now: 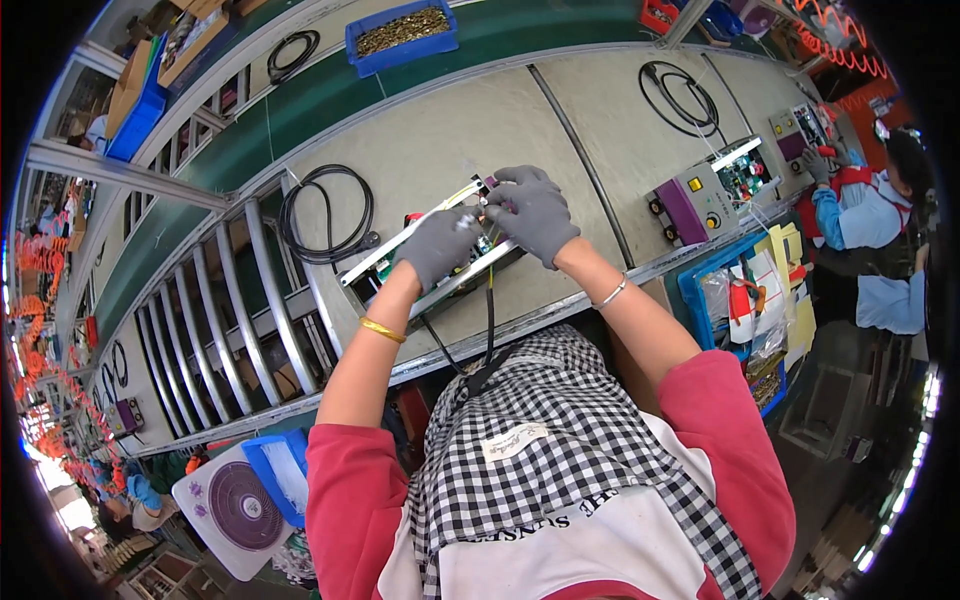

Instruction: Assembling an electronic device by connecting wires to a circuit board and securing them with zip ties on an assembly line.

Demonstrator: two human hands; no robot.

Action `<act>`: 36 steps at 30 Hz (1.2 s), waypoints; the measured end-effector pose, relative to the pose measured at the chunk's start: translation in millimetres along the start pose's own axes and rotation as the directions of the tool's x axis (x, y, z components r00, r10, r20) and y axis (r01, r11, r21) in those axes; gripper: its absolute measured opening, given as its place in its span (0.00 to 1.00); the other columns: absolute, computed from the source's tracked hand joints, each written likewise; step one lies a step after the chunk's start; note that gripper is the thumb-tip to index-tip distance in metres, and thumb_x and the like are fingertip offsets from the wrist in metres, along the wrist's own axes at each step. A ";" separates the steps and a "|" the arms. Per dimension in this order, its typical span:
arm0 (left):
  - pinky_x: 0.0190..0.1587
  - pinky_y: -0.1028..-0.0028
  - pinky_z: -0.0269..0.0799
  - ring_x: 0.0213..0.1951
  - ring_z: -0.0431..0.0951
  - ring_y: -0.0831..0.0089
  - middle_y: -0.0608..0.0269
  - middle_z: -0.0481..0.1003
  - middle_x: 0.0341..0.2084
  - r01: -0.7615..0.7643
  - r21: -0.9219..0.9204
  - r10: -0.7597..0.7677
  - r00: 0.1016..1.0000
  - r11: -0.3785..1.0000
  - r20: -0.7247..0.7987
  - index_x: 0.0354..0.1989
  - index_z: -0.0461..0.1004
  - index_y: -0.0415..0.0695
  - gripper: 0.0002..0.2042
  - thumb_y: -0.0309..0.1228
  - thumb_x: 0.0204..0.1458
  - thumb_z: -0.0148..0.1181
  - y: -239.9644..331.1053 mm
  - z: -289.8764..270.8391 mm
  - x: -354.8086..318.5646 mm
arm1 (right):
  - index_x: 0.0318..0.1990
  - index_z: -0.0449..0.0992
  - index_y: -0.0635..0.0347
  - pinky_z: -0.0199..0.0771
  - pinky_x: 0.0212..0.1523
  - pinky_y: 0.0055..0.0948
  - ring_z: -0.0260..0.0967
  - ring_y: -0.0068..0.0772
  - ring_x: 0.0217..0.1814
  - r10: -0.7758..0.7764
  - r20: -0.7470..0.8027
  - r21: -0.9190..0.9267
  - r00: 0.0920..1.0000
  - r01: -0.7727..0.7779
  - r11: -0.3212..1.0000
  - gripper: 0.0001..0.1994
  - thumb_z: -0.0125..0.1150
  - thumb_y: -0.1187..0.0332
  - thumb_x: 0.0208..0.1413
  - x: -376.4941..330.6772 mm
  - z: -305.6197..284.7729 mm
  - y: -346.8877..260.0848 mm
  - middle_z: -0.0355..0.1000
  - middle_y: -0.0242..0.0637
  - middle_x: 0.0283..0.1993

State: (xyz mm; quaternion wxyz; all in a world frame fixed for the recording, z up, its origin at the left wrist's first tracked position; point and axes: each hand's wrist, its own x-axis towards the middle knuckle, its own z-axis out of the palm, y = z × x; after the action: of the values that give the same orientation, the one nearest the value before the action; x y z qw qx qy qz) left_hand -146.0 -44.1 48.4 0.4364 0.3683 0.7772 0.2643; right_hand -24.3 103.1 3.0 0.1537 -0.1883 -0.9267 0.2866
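On the bench in front of me lies an open electronic unit (478, 266), a long narrow frame with pale side rails and a green circuit board inside. My left hand (440, 247), in a grey glove, reaches over its middle with fingers bent inward. My right hand (534, 213), gloved alike, is at the unit's far right end, its fingers curled toward the left fingertips. Both hands look closed around small parts there, but the gloves hide what is between the fingers. A black cable (490, 318) runs from the unit toward my apron.
Coiled black cables (330, 212) lie left, with another coil (682, 98) far right. Another open unit with purple sides (700, 205) stands right, near a blue tray (690, 290) of bags and papers. Metal rollers (232, 318) are left; a blue bin (372, 62) holds brass parts. A co-worker (868, 205) works right.
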 end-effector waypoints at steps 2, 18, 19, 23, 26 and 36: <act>0.47 0.60 0.73 0.42 0.79 0.51 0.43 0.79 0.39 -0.075 0.281 0.118 0.983 0.957 -0.139 0.58 0.72 0.46 0.22 0.41 0.57 0.47 -4.1 12.8 -2.4 | 0.36 0.83 0.48 0.67 0.57 0.39 0.65 0.43 0.59 0.009 0.006 -0.004 1.000 -0.009 1.000 0.09 0.66 0.60 0.48 1.6 -3.2 -0.6 0.72 0.34 0.53; 0.40 0.60 0.73 0.33 0.80 0.54 0.46 0.79 0.29 0.029 0.094 -0.039 0.994 0.995 0.102 0.41 0.76 0.39 0.17 0.37 0.50 0.48 -14.0 5.2 33.0 | 0.31 0.84 0.46 0.62 0.58 0.42 0.60 0.45 0.63 -0.131 0.190 -0.388 0.973 0.197 0.900 0.07 0.66 0.61 0.45 -8.3 -25.5 -22.0 0.72 0.34 0.52; 0.38 0.62 0.72 0.31 0.80 0.56 0.48 0.79 0.27 0.008 0.033 -0.011 0.997 0.999 0.075 0.40 0.76 0.39 0.17 0.37 0.49 0.48 -16.8 5.5 32.9 | 0.31 0.84 0.46 0.62 0.58 0.42 0.60 0.45 0.63 -0.129 0.188 -0.391 0.974 0.195 0.900 0.07 0.66 0.61 0.45 -5.4 -27.0 -26.2 0.72 0.34 0.52; 0.25 0.67 0.67 0.20 0.73 0.69 0.59 0.75 0.16 -0.053 -0.083 0.054 0.999 0.995 0.000 0.33 0.77 0.40 0.15 0.38 0.53 0.49 -17.6 9.7 32.3 | 0.32 0.84 0.50 0.62 0.53 0.39 0.63 0.40 0.57 0.157 0.312 -0.602 0.937 0.067 0.796 0.09 0.64 0.60 0.46 11.2 -10.7 -35.3 0.75 0.33 0.46; 0.26 0.66 0.68 0.20 0.75 0.67 0.58 0.76 0.16 -0.121 0.041 0.125 0.988 0.992 -0.094 0.34 0.77 0.40 0.16 0.39 0.54 0.48 -30.2 10.7 38.7 | 0.32 0.84 0.53 0.61 0.52 0.38 0.64 0.37 0.55 0.181 0.249 -0.686 0.951 0.042 0.726 0.10 0.62 0.60 0.48 11.3 8.5 -31.3 0.75 0.32 0.43; 0.31 0.62 0.71 0.22 0.77 0.61 0.52 0.75 0.17 -0.025 -0.097 0.008 0.986 0.995 -0.169 0.35 0.76 0.36 0.20 0.44 0.58 0.49 -19.6 12.7 32.9 | 0.30 0.83 0.53 0.58 0.57 0.41 0.63 0.38 0.59 -0.069 -0.089 -0.406 0.994 0.027 0.914 0.09 0.65 0.60 0.43 -10.2 21.2 -12.1 0.75 0.33 0.46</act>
State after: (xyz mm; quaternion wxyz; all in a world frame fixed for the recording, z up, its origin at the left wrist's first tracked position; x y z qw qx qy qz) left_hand -153.0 -28.1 12.1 0.3847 0.3290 0.7942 0.3360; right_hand -26.8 79.4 -8.4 0.1656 -0.2074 -0.9612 0.0753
